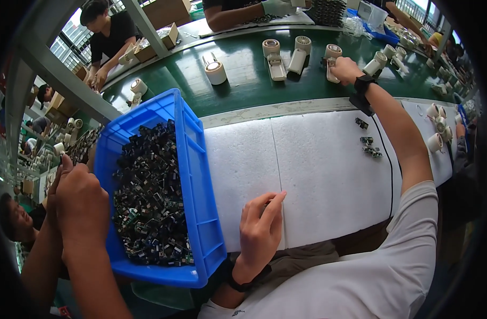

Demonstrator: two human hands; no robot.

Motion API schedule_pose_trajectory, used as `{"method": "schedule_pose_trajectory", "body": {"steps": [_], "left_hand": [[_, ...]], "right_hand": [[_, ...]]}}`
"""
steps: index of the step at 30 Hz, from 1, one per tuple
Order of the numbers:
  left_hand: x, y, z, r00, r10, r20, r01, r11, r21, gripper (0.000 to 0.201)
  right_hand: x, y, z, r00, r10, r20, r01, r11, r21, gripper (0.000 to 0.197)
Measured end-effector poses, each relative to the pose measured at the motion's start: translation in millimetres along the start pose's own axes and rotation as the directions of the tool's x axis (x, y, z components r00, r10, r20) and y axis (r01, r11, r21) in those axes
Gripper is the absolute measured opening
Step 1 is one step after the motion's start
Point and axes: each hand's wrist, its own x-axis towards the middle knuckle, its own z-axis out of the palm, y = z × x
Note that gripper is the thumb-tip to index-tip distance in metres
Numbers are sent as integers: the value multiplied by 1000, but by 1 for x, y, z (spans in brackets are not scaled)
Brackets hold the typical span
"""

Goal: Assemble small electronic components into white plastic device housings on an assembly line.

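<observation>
My right hand [346, 71] reaches far across and closes its fingers on a white housing [333, 50] with a round head and a handle, on the green belt. Part of that handle is hidden behind the fingers. Nearer to me, my left hand [259, 228] hovers over the white foam sheet [323, 175], its fingers loosely bent and apart, with nothing seen in them. A few small circuit boards [367, 141] lie at the right of the sheet. To the left of my left hand stands a blue plastic crate [198, 212], heaped with small circuit boards [153, 196].
Along the green belt [238, 98] stand more white housings [215, 73]. At the left, a co-worker's two hands [78, 196] come together beside the crate. Other people work across the belt, and a grey metal post [68, 80] rises at the upper left.
</observation>
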Motion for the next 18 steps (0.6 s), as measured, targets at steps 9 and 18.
{"method": "schedule_pose_trajectory", "body": {"steps": [9, 18], "left_hand": [[5, -6, 2, 999, -12, -36, 11, 999, -33, 32], [2, -4, 6, 995, -15, -98, 5, 995, -100, 28]], "right_hand": [[-23, -109, 23, 879, -464, -111, 426, 868, -255, 41], [9, -142, 65, 919, -345, 190, 316, 934, 166, 34]]}}
